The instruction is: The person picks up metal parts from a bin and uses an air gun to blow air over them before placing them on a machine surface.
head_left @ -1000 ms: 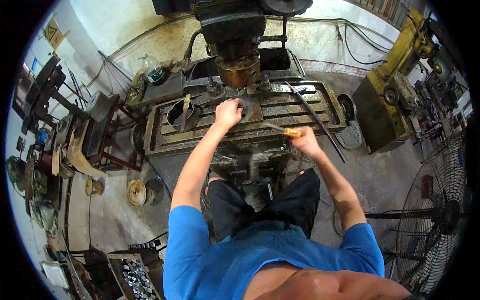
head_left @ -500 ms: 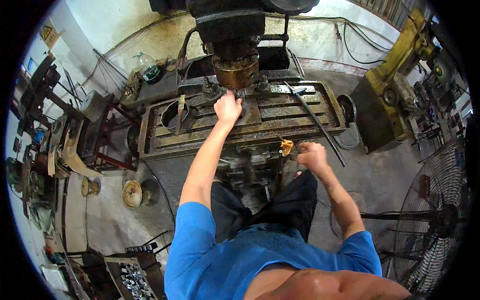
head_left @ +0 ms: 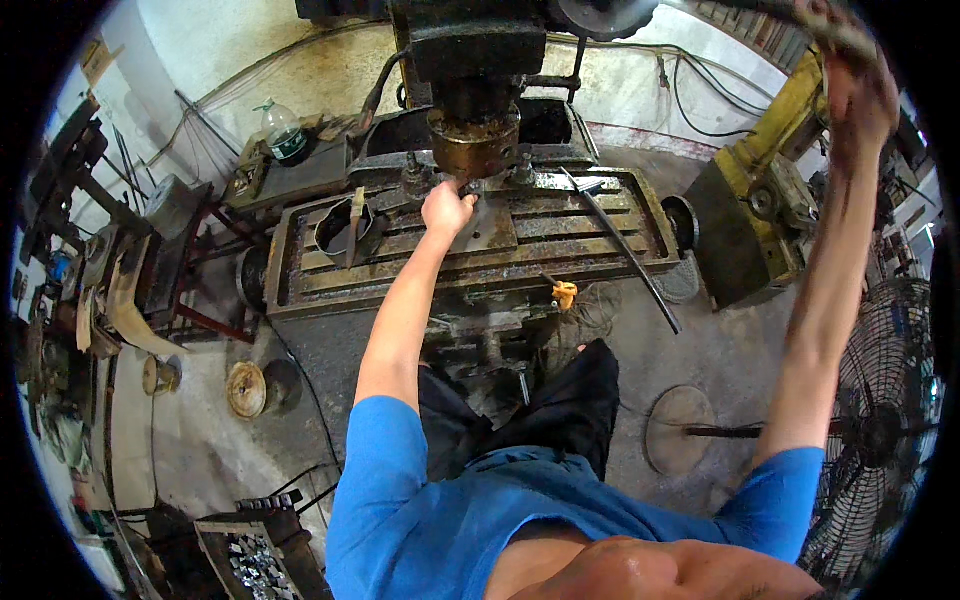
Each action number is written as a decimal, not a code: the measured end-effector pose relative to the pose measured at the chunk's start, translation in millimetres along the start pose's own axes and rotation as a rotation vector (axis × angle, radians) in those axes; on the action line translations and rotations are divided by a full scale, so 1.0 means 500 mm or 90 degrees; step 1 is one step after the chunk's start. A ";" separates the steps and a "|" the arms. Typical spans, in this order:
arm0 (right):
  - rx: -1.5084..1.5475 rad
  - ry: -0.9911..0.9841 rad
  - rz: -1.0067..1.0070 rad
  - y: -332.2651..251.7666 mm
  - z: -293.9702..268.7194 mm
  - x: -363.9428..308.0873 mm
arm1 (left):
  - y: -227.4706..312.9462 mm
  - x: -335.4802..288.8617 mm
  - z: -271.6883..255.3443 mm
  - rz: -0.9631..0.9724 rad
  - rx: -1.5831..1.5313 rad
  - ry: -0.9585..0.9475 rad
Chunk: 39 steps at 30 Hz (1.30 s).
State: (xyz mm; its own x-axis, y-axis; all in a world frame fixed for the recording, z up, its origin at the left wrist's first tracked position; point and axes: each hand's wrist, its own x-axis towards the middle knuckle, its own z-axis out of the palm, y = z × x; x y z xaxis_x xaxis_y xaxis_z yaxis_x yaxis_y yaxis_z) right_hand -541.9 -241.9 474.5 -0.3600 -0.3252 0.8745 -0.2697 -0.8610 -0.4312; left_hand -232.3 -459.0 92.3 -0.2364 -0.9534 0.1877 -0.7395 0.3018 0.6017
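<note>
My left hand [head_left: 447, 208] reaches to the machine table, its fingers closed just below the round metal spindle head [head_left: 476, 140]. What they pinch is hidden by the hand itself. High at the right, my right hand [head_left: 862, 105] wraps round a dark machine lever [head_left: 842, 32], slightly blurred. Beneath the spindle lies the slotted machine table [head_left: 390, 268], oily and strewn with metal chips. A long metal bar [head_left: 630, 250] with a short crosspiece slants over the table's right part. On the left part sit a dark round container [head_left: 330, 235] and a brush with a flat handle [head_left: 356, 225].
A yellow rag [head_left: 565, 294] hangs at the table's front edge. Right of me stands a large fan [head_left: 880, 430]; beyond it is a yellow-green machine [head_left: 750, 230]. A plastic bottle [head_left: 283, 135] stands back left. Lower left, a box [head_left: 215, 545] holds small metal pieces.
My right hand has risen from beside the yellow rag to the lever at the upper right and closed round it. My left hand stays under the spindle head. The view has shifted slightly.
</note>
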 end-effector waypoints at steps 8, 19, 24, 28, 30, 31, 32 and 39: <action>-0.110 -0.177 -0.107 0.010 -0.070 -0.194 | -0.006 0.006 0.015 0.030 -0.001 0.078; -0.135 -0.062 -0.075 0.011 -0.047 -0.251 | 0.021 0.001 0.001 -0.033 0.034 0.051; -0.180 -0.075 -0.075 0.001 -0.046 -0.238 | 0.011 0.007 0.014 -0.016 0.016 0.055; -0.137 -0.069 -0.069 0.038 -0.057 -0.285 | -0.007 0.006 0.016 -0.015 0.007 0.077; -0.122 -0.034 -0.047 0.028 -0.045 -0.308 | -0.001 0.009 0.019 -0.021 0.005 0.066; -0.135 -0.051 -0.062 0.026 -0.047 -0.305 | -0.005 0.012 0.022 -0.018 0.013 0.062; -0.147 -0.068 -0.077 0.027 -0.053 -0.299 | -0.009 0.015 0.028 -0.016 0.021 0.059; -0.180 -0.125 -0.055 0.010 -0.049 -0.240 | -0.017 0.004 0.020 -0.007 0.036 0.094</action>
State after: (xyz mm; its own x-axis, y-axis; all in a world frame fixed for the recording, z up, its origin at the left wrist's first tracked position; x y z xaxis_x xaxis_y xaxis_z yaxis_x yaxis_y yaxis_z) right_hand -522.0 -197.6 361.9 -0.1536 -0.3482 0.9247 -0.5386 -0.7551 -0.3738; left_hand -232.9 -463.5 79.9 -0.1361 -0.9455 0.2957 -0.7766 0.2872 0.5608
